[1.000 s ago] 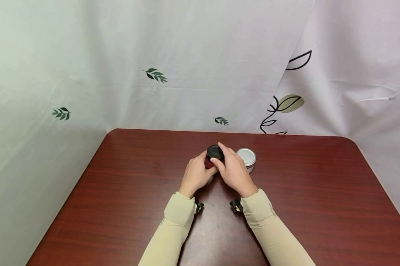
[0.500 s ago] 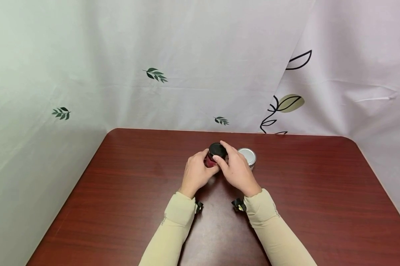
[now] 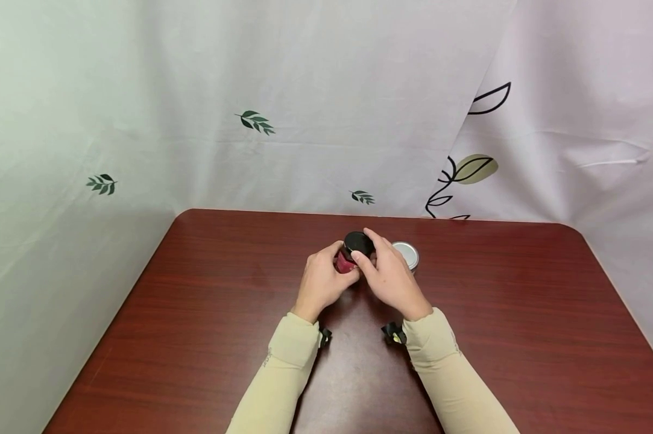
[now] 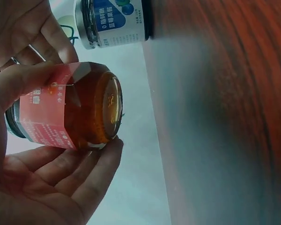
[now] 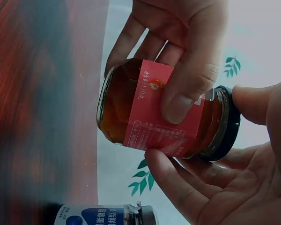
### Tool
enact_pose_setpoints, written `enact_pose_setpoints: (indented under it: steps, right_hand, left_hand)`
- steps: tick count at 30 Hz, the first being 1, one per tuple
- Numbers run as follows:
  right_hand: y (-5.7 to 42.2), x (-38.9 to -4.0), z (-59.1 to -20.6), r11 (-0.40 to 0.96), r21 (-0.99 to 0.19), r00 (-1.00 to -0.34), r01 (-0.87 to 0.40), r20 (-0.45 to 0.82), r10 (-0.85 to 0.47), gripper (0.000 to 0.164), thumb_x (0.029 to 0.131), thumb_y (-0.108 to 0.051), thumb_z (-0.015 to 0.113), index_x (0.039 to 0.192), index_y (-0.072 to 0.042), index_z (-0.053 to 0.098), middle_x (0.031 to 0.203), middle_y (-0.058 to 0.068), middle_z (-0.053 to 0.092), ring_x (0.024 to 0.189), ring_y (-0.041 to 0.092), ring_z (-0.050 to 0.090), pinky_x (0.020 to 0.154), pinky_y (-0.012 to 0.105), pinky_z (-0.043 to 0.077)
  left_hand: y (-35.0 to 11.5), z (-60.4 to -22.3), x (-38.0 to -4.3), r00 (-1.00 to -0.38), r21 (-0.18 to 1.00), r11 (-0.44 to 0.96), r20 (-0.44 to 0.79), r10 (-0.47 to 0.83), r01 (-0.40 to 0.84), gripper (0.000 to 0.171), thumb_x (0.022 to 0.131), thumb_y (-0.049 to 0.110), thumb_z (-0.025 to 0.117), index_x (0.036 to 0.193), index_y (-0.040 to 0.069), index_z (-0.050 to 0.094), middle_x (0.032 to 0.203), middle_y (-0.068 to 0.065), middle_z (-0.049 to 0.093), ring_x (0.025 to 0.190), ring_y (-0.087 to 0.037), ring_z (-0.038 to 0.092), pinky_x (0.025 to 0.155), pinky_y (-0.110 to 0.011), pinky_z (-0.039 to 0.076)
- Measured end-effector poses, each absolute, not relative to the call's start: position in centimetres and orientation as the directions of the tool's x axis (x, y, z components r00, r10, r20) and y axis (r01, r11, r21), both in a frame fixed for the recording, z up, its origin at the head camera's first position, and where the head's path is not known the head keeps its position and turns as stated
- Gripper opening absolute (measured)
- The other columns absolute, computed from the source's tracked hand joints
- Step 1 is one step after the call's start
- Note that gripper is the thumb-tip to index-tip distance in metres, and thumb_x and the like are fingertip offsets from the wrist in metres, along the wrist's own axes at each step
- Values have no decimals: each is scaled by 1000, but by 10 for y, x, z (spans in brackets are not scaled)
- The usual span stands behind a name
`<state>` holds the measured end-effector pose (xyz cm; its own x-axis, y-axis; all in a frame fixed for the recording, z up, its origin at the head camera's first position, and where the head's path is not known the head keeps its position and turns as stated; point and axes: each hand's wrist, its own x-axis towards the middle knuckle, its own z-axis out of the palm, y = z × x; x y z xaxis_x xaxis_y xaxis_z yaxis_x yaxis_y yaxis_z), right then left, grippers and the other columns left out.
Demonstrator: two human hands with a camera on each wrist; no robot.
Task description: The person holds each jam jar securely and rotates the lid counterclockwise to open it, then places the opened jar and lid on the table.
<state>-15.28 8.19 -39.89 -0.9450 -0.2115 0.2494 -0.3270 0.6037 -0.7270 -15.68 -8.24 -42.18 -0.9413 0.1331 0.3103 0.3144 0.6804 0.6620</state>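
A glass jar [image 5: 126, 101] with amber contents, a red label and a black lid [image 3: 359, 243] is held tilted between both hands, its base apart from the table in the wrist views. My left hand [image 3: 323, 280] grips the body, thumb across the red label [image 4: 44, 105] and fingers around the far side. Around the lid curl the thumb and fingers of my right hand [image 3: 388, 274]; in the right wrist view one of its fingers also touches the label. Just beyond the right hand stands a second jar [image 4: 119, 21], with a blue and white label and a silvery-white lid [image 3: 406, 254].
The reddish-brown wooden table [image 3: 223, 313] extends to both sides of the arms. White curtain cloth [image 3: 304, 90] with leaf prints hangs along its back and left edges. A small black device [image 3: 394, 333] sits at the right wrist.
My right hand has shifted slightly right and away from me with the lid. The jar now leans more and shows more red label, while the second jar is covered more by the hand.
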Motion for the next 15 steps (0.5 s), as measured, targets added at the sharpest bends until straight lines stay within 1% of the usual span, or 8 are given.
enact_pose_setpoints:
  steps: [3, 6, 10, 15]
  right_hand:
    - [82, -152, -398, 614, -720, -946, -323, 257, -196, 62, 101, -38, 58, 149, -2, 44, 137, 20, 56, 113, 31, 58, 98, 49, 46]
    - [83, -152, -398, 629, -705, -943, -328, 282, -177, 64, 100, -43, 58, 146, -1, 47, 133, 19, 58, 113, 32, 59, 97, 48, 46]
    - [84, -151, -399, 644, -685, -934, -342, 325, -150, 64, 97, -46, 62, 140, 1, 54, 125, 18, 61, 103, 30, 59, 90, 46, 48]
    - [83, -150, -398, 650, -679, -926, -341, 360, -110, 63, 94, -46, 67, 135, 1, 59, 121, 17, 61, 94, 28, 58, 84, 43, 50]
  left_hand:
    - [-80, -422, -157, -941, 669, 674, 312, 130, 314, 49, 79, 27, 79, 120, 5, 67, 104, -6, 71, 85, -18, 64, 75, -33, 53]
    - [-77, -421, -156, -937, 666, 671, 324, 134, 326, 46, 78, 29, 80, 117, 7, 68, 101, -4, 71, 83, -17, 64, 73, -32, 53]
    - [-74, -421, -154, -924, 647, 677, 357, 139, 352, 40, 77, 30, 80, 108, 9, 68, 93, -1, 69, 77, -16, 62, 69, -31, 52]
    - [-72, -421, -152, -908, 613, 698, 397, 131, 369, 43, 76, 30, 80, 110, 6, 68, 96, -4, 70, 80, -20, 64, 71, -34, 53]
